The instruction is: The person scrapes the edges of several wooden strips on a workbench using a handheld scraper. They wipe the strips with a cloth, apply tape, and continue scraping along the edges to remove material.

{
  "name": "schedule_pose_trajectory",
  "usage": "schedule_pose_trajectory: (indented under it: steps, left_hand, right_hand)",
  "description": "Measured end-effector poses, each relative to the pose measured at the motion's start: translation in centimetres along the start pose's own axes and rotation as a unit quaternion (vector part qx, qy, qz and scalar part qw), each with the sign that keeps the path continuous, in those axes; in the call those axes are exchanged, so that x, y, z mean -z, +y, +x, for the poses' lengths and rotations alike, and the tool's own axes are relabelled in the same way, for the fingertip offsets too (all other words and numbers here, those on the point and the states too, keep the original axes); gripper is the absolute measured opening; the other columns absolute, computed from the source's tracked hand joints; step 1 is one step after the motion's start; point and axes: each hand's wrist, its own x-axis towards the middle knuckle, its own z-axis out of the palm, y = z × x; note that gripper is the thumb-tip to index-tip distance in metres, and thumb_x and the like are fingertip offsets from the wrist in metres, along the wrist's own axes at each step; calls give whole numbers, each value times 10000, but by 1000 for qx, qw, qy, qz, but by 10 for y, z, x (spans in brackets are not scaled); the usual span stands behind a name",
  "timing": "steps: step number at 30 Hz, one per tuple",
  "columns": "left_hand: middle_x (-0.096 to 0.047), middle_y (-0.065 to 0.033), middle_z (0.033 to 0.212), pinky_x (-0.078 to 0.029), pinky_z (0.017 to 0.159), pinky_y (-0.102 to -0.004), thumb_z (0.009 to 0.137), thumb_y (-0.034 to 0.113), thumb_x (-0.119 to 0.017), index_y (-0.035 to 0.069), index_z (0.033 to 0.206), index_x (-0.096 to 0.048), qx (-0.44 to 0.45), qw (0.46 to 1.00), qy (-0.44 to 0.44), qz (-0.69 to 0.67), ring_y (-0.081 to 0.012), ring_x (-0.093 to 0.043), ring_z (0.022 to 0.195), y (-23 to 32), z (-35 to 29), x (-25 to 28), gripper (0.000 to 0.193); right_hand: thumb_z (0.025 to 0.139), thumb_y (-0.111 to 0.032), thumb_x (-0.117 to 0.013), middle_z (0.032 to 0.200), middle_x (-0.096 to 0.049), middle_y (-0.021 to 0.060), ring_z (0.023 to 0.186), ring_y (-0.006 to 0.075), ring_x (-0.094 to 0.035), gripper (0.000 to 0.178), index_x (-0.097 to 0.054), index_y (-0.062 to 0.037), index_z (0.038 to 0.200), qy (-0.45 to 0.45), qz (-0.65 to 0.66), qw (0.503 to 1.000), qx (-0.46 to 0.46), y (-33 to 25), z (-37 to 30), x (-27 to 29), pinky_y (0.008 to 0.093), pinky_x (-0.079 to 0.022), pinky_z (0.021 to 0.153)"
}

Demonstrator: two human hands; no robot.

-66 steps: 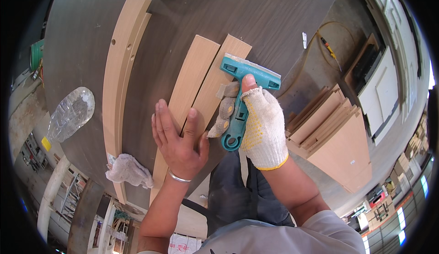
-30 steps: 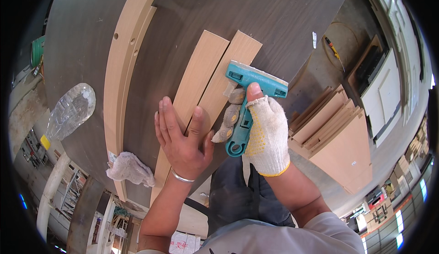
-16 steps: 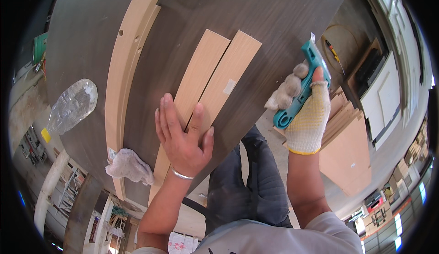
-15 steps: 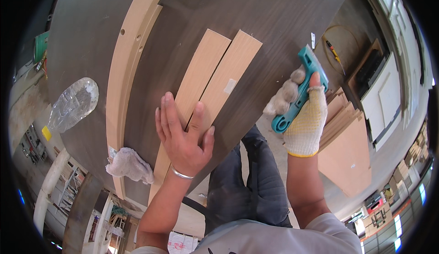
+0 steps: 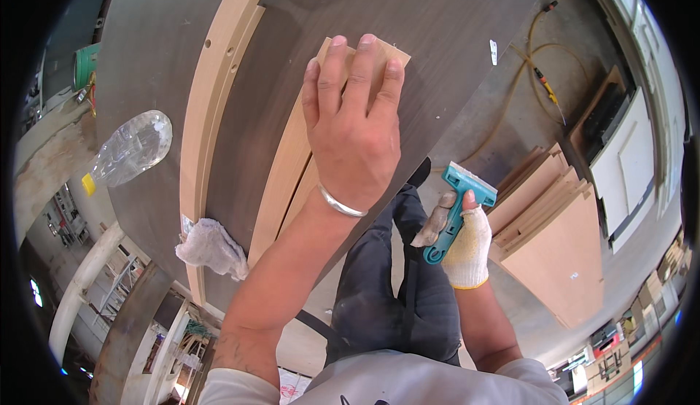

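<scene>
Through my feed, the left hand (image 5: 357, 131) lay over the far ends of two wooden strips (image 5: 292, 146), fingers extended and slightly parted; I couldn't tell whether it gripped them. To its right, nearer the body, the gloved right hand (image 5: 470, 248) was closed around a teal scraper (image 5: 455, 219)

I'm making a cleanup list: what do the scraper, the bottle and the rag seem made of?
Scraper: likely hard plastic, slightly glossy teal, with moulded slots; its pale blade edge may be metal.
Bottle: probably clear, shiny plastic, being see-through with bright highlights.
Rag: soft, matt cloth, perhaps terry, judging by its fuzzy surface and loose folds.
</scene>
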Motion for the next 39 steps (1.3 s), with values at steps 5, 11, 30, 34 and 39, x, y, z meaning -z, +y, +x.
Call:
schedule_pose_trajectory:
  steps: [5, 11, 30, 34, 39]
  left_hand:
    - [-748, -95, 1319, -403, 1190, -540, 904, 80, -741, 95, 1108, -830, -34, 999, 39, 4, -369, -589, 1373, 0, -4, -1, 223]
    - [-755, -111, 1313, -479, 1125, -492, 803, -75, -758, 73, 1131, -826, -21, 995, 46, -85, -387, -597, 1351, -2, -9, 4, 366]
    - [-567, -168, 1602, -359, 1248, -577, 859, 19, -690, 56, 1264, -770, 11, 999, -34, -26, -444, -430, 1525, 19, -20, 16, 414]
    - [-595, -175, 1582, -334, 1264, -594, 866, 27, -698, 48, 1137, -800, 10, 993, -59, -105, -450, -434, 1540, 36, -52, 37, 291]
    - [-683, -176, 1470, -431, 1154, -513, 843, -12, -721, 41, 1234, -766, 77, 968, -61, -230, -417, -587, 1356, 66, -87, 68, 397]
  right_hand:
    - [1040, -506, -713, 739, -658, 52, 577, 212, -647, 406, -682, -102, 1072, -12, -14, 1000, -10, 0, -9, 9, 380, -562, 533]
    - [1047, -427, -714, 781, -666, 95, 609, 229, -672, 434, -646, -35, 1221, -37, -79, 996, 30, -5, -12, 17, 373, -594, 557]
    - [946, -336, -825, 1047, -672, 176, 790, 266, -726, 897, -387, 14, 1646, -73, -165, 982, 64, -52, -29, -8, 384, -637, 686]
    - [931, -389, -845, 940, -667, 161, 694, 250, -692, 864, -455, 46, 1568, -72, -188, 979, 44, -53, -30, -11, 376, -594, 589]
    - [922, -439, -843, 773, -655, 153, 581, 250, -661, 839, -514, 84, 1488, -131, -202, 971, -12, -54, -25, -5, 350, -516, 470]
